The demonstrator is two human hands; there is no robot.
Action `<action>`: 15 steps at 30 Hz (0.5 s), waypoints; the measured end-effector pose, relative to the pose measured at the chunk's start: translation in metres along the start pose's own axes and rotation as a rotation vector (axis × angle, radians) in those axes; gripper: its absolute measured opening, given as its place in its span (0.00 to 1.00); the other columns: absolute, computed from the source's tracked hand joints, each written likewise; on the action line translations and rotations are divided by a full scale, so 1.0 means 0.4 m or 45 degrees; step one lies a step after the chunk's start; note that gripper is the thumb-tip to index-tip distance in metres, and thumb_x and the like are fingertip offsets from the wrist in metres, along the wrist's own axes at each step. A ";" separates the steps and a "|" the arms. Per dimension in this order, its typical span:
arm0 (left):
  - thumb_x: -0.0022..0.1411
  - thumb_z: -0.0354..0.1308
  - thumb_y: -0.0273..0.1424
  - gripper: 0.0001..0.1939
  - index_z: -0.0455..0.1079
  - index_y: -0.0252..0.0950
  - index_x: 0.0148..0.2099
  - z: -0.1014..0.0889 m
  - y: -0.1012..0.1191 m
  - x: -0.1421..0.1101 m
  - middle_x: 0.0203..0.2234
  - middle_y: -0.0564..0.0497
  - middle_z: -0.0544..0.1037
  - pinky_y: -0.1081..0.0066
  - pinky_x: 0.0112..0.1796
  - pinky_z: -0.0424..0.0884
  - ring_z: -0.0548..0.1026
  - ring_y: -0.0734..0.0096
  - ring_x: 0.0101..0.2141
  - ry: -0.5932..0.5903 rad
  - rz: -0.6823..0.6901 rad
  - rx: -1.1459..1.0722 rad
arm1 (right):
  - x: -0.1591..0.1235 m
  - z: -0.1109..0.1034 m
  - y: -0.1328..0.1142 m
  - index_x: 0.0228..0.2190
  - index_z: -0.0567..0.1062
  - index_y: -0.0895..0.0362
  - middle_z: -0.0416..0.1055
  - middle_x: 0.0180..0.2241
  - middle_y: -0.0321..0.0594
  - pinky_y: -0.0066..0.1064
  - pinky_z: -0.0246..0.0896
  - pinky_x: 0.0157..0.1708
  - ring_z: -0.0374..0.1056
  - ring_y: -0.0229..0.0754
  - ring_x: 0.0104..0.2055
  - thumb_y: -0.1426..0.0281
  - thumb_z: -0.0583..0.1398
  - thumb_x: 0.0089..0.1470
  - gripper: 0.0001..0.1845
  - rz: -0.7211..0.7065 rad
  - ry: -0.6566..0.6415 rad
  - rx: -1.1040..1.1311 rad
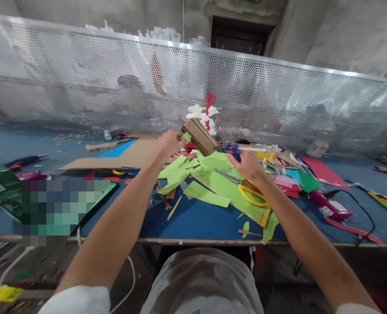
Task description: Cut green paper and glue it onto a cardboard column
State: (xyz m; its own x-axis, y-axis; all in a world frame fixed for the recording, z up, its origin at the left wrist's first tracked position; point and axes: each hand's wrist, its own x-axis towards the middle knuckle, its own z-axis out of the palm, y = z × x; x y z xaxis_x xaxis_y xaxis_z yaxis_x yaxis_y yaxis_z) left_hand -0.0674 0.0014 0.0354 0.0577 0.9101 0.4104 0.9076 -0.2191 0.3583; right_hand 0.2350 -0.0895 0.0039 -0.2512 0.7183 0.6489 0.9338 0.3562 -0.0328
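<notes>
My left hand (171, 143) is closed on the edge of a brown cardboard piece (199, 137), which it holds tilted above the table. A scrap of green paper (186, 138) shows at its fingertips. My right hand (248, 165) is wrapped round a blue hot glue gun (233, 151), its nozzle close to the cardboard's lower right end. A pale glue stick (254, 149) appears to stick out of the gun's back. Beneath both hands lie light green paper pieces (209, 193). Scissors with yellow handles (252, 197) rest on them below my right wrist.
Behind the blue table (187, 224) stands a perforated metal screen (180, 74). Cardboard sheets (131, 152) lie on the left, near a green box (2, 187). To the right are a purple device (332, 205) with a black cord, red paper (322, 170) and more yellow-handled scissors (385, 203).
</notes>
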 end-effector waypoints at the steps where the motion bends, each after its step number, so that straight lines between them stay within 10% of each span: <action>1: 0.68 0.54 0.48 0.21 0.79 0.40 0.47 0.001 -0.001 0.001 0.31 0.43 0.84 0.63 0.44 0.72 0.81 0.50 0.44 -0.007 0.000 -0.002 | -0.001 -0.002 0.002 0.40 0.79 0.58 0.79 0.39 0.52 0.39 0.63 0.41 0.75 0.54 0.41 0.52 0.50 0.71 0.26 -0.008 0.025 0.026; 15: 0.67 0.54 0.49 0.23 0.80 0.39 0.50 0.002 0.012 -0.004 0.28 0.45 0.84 0.63 0.43 0.72 0.81 0.49 0.44 -0.029 0.032 -0.059 | -0.008 0.020 -0.012 0.42 0.74 0.56 0.77 0.40 0.48 0.36 0.57 0.35 0.73 0.51 0.38 0.53 0.52 0.71 0.21 0.009 -0.049 -0.105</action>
State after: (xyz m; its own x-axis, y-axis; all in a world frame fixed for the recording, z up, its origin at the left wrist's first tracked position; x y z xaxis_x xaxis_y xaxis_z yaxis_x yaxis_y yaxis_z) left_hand -0.0629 -0.0006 0.0356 0.0899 0.9117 0.4009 0.8855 -0.2574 0.3869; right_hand 0.2291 -0.0889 -0.0041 -0.2529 0.7435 0.6191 0.9530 0.3019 0.0268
